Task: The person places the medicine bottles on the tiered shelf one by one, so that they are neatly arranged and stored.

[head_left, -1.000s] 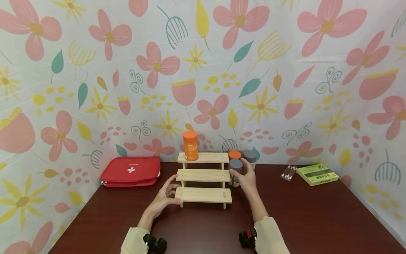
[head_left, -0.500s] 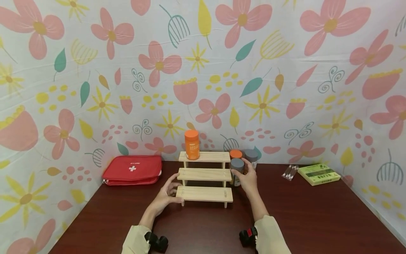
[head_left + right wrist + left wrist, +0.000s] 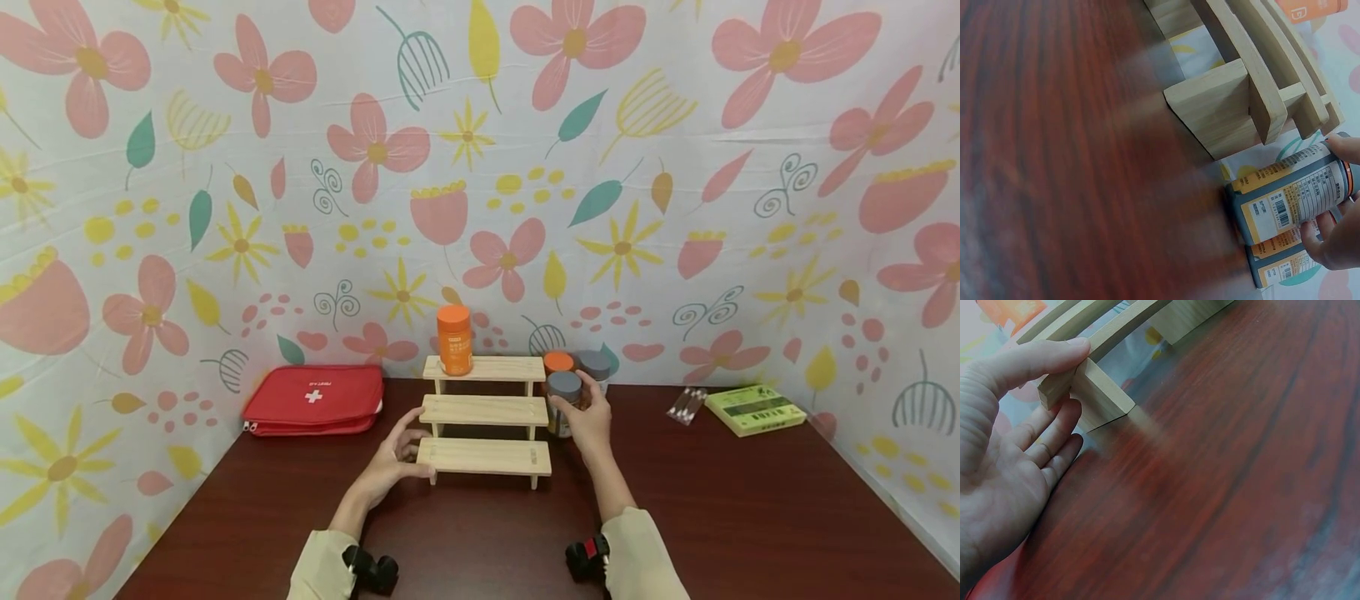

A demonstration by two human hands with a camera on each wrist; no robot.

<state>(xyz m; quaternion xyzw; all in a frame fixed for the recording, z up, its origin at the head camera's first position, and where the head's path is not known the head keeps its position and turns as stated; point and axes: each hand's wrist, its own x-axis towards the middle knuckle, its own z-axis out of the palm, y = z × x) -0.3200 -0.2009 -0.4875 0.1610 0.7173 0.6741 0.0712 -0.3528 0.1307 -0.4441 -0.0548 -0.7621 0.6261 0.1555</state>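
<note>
A three-tier wooden step shelf (image 3: 483, 456) stands mid-table. My left hand (image 3: 386, 465) pinches the left end of its lowest step, with the thumb (image 3: 1054, 356) on top and fingers below. At the shelf's right side, my right hand (image 3: 591, 422) grips a grey-capped supplement bottle (image 3: 1291, 197) near its cap, thumb on one side and fingers on the other. Its yellow and white label shows a barcode. Close behind are an orange-capped bottle (image 3: 558, 362) and another grey-capped bottle (image 3: 595, 364), both partly hidden. An orange bottle (image 3: 454, 343) stands on the top step.
A red first-aid pouch (image 3: 315, 404) lies left of the shelf. Toward the back right are a small clear pack of cotton swabs (image 3: 686, 406) and a flat yellow-green box (image 3: 756, 410). A flowered cloth wall (image 3: 495, 183) rises behind the dark wooden table (image 3: 480, 542).
The head view has shifted slightly. The bottle in my right hand has moved a little to the right, away from the shelf. My left hand keeps its hold on the lowest step.
</note>
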